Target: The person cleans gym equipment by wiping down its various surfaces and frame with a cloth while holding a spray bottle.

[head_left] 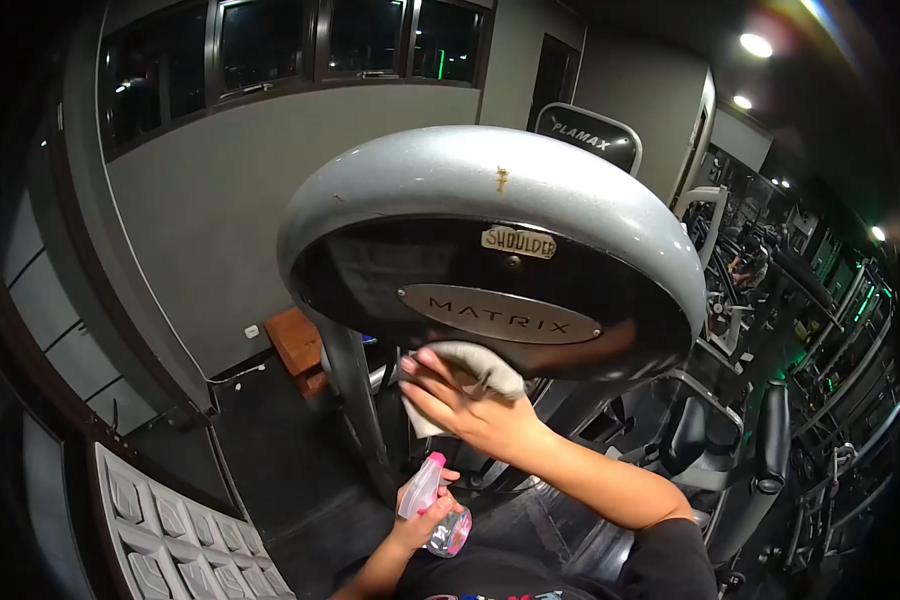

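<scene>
- Below the MATRIX plate [500,313], near the dark oval panel's [360,265] lower edge, the cloth [487,366] lies under the right grip [470,405]; whether it touches the panel is unclear.
- Its loose folds could slide out, since nearly straight fingers [432,395] seem to hold it flat rather than clench it.
- Lower down, the left grip [418,520] is wrapped around the spray bottle [449,536]; a stray squeeze could release liquid, a slack hold could drop it.
- Right forearm [600,485] slants up leftward, palm facing away from the camera; left forearm [388,567] rises from the lower left.
</scene>
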`<action>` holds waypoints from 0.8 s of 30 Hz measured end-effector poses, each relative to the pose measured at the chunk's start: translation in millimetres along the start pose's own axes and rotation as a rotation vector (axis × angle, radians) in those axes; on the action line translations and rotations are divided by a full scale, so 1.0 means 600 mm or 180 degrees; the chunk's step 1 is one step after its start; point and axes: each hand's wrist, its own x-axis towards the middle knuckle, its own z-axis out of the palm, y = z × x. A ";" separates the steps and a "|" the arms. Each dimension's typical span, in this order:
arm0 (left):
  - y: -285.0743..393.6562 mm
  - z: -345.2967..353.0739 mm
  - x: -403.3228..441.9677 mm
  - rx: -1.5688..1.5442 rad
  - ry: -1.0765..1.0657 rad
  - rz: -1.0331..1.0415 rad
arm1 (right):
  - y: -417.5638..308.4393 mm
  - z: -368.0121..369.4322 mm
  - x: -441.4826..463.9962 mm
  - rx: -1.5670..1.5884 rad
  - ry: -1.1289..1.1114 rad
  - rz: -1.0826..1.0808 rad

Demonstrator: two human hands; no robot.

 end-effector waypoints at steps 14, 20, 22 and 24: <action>0.000 -0.039 -0.019 0.0103 -0.0099 0.0154 | 0.076 -0.058 -0.068 0.1764 0.0612 -0.0263; 0.004 -0.029 -0.018 0.0036 -0.0096 0.0181 | 0.050 -0.068 -0.220 0.2407 0.2358 0.2721; 0.009 -0.016 -0.021 0.0260 -0.0038 0.0125 | 0.004 -0.030 -0.319 0.2984 0.2904 0.5169; 0.010 -0.004 -0.016 0.0265 -0.0049 -0.0023 | -0.002 -0.033 -0.355 0.3741 0.3570 0.5952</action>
